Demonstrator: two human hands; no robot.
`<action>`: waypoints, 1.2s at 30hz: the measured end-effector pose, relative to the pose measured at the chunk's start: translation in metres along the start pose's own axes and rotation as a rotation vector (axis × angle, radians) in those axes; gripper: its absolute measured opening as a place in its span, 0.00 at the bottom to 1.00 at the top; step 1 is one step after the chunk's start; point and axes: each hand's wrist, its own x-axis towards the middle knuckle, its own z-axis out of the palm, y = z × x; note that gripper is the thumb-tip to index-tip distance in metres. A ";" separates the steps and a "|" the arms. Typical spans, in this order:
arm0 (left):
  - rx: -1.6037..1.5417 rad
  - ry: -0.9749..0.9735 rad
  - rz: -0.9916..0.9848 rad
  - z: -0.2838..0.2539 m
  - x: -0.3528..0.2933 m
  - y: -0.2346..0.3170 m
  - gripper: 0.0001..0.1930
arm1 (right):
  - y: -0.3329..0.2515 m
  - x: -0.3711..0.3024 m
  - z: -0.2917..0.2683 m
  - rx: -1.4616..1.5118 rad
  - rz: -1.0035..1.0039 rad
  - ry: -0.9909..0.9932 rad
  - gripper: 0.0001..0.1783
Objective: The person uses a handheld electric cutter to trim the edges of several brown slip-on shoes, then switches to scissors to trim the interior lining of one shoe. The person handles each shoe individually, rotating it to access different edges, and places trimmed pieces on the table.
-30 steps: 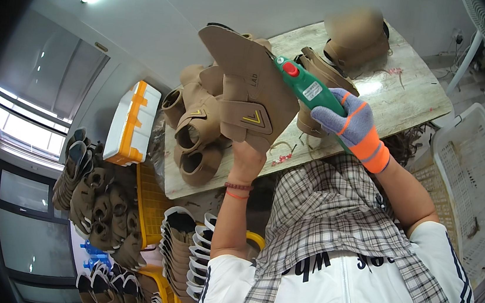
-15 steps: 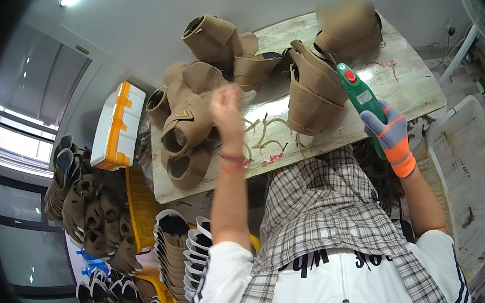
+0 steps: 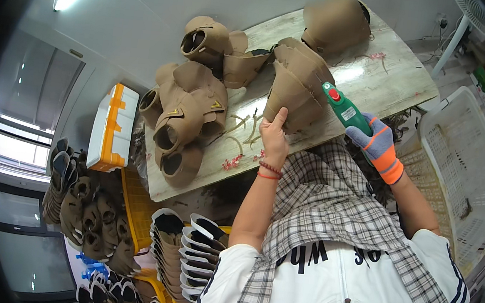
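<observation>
My bare left hand [image 3: 274,134] grips the near lower edge of a nested stack of brown shoe uppers [image 3: 298,89], thumb on the outside; its other fingers are largely hidden. In its orange and grey glove, my right hand [image 3: 375,143] is closed round a green hand-held power tool [image 3: 344,108] with a red button. The tool's thin tip points at the right side of the stack, and I cannot tell whether it touches. More brown shoe uppers [image 3: 185,107] lie heaped to the left on the table [image 3: 400,82].
Trimmed strips [image 3: 252,130] and pinkish-red scraps [image 3: 232,162] litter the tabletop. Another brown piece [image 3: 335,28] sits at the far edge. A white basket [image 3: 460,157] stands at the right. Stacked uppers [image 3: 171,238], yellow crates [image 3: 133,205] and a white-and-orange box [image 3: 114,126] are at the left.
My left hand has moved right from beside the left heap and taken hold of the nested stack, which now leans differently. The green tool has come slightly left and down with my right hand.
</observation>
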 end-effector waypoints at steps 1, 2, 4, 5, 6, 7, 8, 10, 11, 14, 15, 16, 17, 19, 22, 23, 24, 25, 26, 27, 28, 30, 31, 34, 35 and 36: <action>0.068 0.008 0.036 -0.001 -0.007 0.007 0.15 | 0.001 0.000 0.001 -0.020 -0.014 -0.004 0.27; 0.105 0.030 0.031 -0.004 -0.014 0.013 0.15 | 0.000 -0.002 0.003 -0.053 -0.020 -0.009 0.27; 0.169 0.051 0.045 -0.010 -0.028 0.025 0.15 | 0.002 -0.003 0.007 -0.071 -0.029 -0.024 0.27; 0.198 0.050 0.063 -0.012 -0.034 0.033 0.15 | 0.002 -0.003 0.010 -0.079 -0.034 -0.030 0.27; 0.219 0.024 0.104 -0.014 -0.040 0.040 0.15 | -0.002 -0.004 0.012 -0.082 -0.014 -0.057 0.28; 0.240 -0.002 0.144 -0.016 -0.046 0.046 0.16 | -0.005 -0.005 0.015 -0.076 -0.032 -0.077 0.28; 0.316 0.036 0.189 -0.018 -0.053 0.049 0.15 | -0.007 -0.007 0.018 -0.074 -0.048 -0.095 0.28; 0.437 0.041 0.202 -0.023 -0.065 0.061 0.15 | -0.009 -0.009 0.023 -0.035 -0.052 -0.112 0.29; 0.497 0.046 0.211 -0.024 -0.072 0.068 0.14 | -0.009 -0.010 0.024 -0.038 -0.057 -0.121 0.29; 0.370 0.143 0.238 -0.024 -0.089 0.086 0.14 | -0.008 -0.012 0.024 -0.064 -0.092 -0.132 0.30; 0.335 0.191 0.240 -0.027 -0.097 0.092 0.14 | -0.008 -0.013 0.025 -0.080 -0.110 -0.141 0.31; 0.366 0.220 0.245 -0.033 -0.102 0.099 0.14 | -0.011 -0.014 0.025 -0.071 -0.068 -0.164 0.31; 0.448 0.233 0.258 -0.037 -0.105 0.106 0.15 | -0.012 -0.014 0.026 -0.093 -0.070 -0.173 0.31; 0.613 0.258 0.279 -0.043 -0.112 0.116 0.15 | -0.013 -0.015 0.028 -0.137 -0.073 -0.189 0.32; 0.607 0.235 0.273 -0.041 -0.116 0.138 0.13 | -0.014 -0.014 0.028 -0.089 0.003 -0.194 0.32; 0.609 0.234 0.269 -0.047 -0.110 0.142 0.13 | -0.015 -0.013 0.031 -0.063 0.024 -0.209 0.32; 0.693 0.202 0.254 -0.055 -0.106 0.141 0.13 | -0.009 -0.009 0.032 -0.100 -0.099 -0.172 0.31; 0.688 0.196 0.281 -0.057 -0.113 0.141 0.13 | -0.009 -0.012 0.030 -0.153 -0.092 -0.173 0.30; 0.672 0.179 0.300 -0.055 -0.119 0.137 0.14 | -0.006 -0.013 0.028 -0.134 -0.101 -0.173 0.30; 0.656 0.161 0.319 -0.054 -0.121 0.134 0.15 | -0.006 -0.015 0.027 -0.115 -0.110 -0.171 0.29; 0.410 0.145 0.316 -0.054 -0.111 0.134 0.15 | -0.008 -0.013 0.024 -0.077 -0.060 -0.150 0.29; 0.280 0.155 0.354 -0.062 -0.096 0.123 0.16 | -0.009 -0.008 0.023 -0.053 -0.116 -0.098 0.28; 0.215 0.158 0.374 -0.064 -0.089 0.116 0.16 | -0.006 -0.009 0.023 -0.048 -0.108 -0.092 0.28; 0.189 0.119 0.357 -0.043 -0.059 0.093 0.15 | -0.009 -0.008 0.013 -0.028 -0.055 -0.052 0.28; 0.217 0.098 0.346 -0.042 -0.047 0.087 0.15 | -0.011 -0.008 0.013 -0.012 -0.060 -0.062 0.28; 0.246 0.078 0.340 -0.040 -0.034 0.082 0.14 | -0.012 -0.007 0.013 0.007 -0.069 -0.077 0.28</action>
